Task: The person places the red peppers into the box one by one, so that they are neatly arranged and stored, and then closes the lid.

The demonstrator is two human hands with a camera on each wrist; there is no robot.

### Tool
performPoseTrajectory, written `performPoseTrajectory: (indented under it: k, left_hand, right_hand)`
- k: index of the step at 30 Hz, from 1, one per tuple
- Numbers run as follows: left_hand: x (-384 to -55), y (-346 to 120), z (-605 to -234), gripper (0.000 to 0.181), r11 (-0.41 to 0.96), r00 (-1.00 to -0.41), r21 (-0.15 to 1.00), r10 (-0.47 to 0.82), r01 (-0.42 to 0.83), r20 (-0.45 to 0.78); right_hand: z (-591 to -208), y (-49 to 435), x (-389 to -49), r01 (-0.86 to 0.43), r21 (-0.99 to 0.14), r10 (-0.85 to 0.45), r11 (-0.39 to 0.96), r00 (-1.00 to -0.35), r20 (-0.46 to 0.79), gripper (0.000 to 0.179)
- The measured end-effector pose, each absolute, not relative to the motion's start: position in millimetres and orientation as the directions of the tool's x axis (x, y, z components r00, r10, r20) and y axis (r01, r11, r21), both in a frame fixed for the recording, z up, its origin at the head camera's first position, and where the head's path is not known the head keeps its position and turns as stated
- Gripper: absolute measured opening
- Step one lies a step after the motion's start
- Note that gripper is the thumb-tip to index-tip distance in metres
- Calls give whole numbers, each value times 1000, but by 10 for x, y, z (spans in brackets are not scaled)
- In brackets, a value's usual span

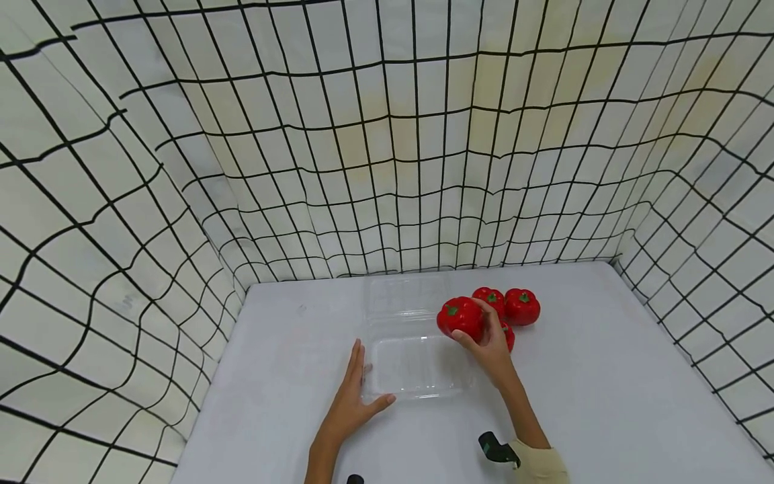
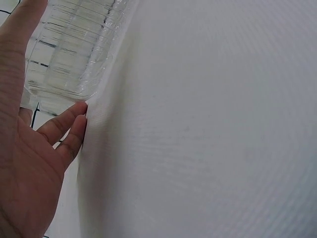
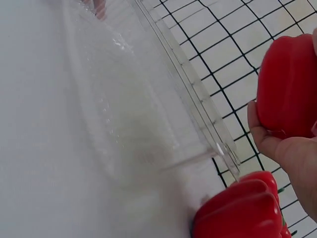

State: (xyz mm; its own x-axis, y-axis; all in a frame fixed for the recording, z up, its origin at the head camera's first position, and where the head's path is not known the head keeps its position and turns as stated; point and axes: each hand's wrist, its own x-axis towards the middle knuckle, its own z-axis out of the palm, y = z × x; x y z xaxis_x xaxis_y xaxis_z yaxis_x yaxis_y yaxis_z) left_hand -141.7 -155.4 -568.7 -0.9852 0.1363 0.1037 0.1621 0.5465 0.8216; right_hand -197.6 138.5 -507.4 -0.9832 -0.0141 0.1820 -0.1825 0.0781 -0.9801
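The red bell pepper (image 1: 457, 318) is sitting in the right hand (image 1: 494, 348), thumb and fingers curling round it and holding it firmly off the table. From where I'm standing, its green stem is facing up, but I'm not making out a clear long axis. The pepper is hanging over the right edge of the clear plastic container (image 1: 399, 366), near the fold between base and lid (image 1: 402, 294), so the container's bare base is lying to its left and nearer the person. The right hand is the nearer one to the pepper; the left hand (image 1: 349, 400) is resting at the container's left side, holding nothing, its thumb spreading wide from straight fingers along the near corner. Three other red peppers (image 1: 523, 308) are clustering to the right of the container. Beneath it all, the white table (image 1: 605, 376) is spreading out past the container, and black-gridded walls (image 1: 396, 160) are rising beyond it and on either side.
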Motion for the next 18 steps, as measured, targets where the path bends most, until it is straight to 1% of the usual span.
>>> performPoseTrajectory:
  k: [3, 7, 10, 14, 18]
  left_hand:
    - [-1410, -1556, -5694, 117, 553, -986, 819, 130, 157, 101]
    - [-1407, -1553, -5692, 116, 551, -989, 823, 125, 141, 85]
    - [-1407, -1552, -5692, 115, 556, -990, 821, 117, 130, 78]
    - [-1412, -1549, -5697, 116, 566, -990, 814, 120, 128, 72]
    - [-1417, -1543, -5696, 116, 580, -993, 808, 109, 106, 52]
  right_hand:
    - [-5077, 1296, -1987, -153, -982, -90, 113, -986, 144, 80]
    - [-5108, 1177, -2015, -108, -977, -145, 182, -986, 82, 84]
    - [-5142, 1069, -2049, -90, -969, -154, 229, -987, 55, 86]
    - [-5187, 922, -2084, -67, -963, -145, 260, -989, 30, 87]
    - [-5225, 801, -2102, -80, -949, -146, 304, -989, 37, 85]
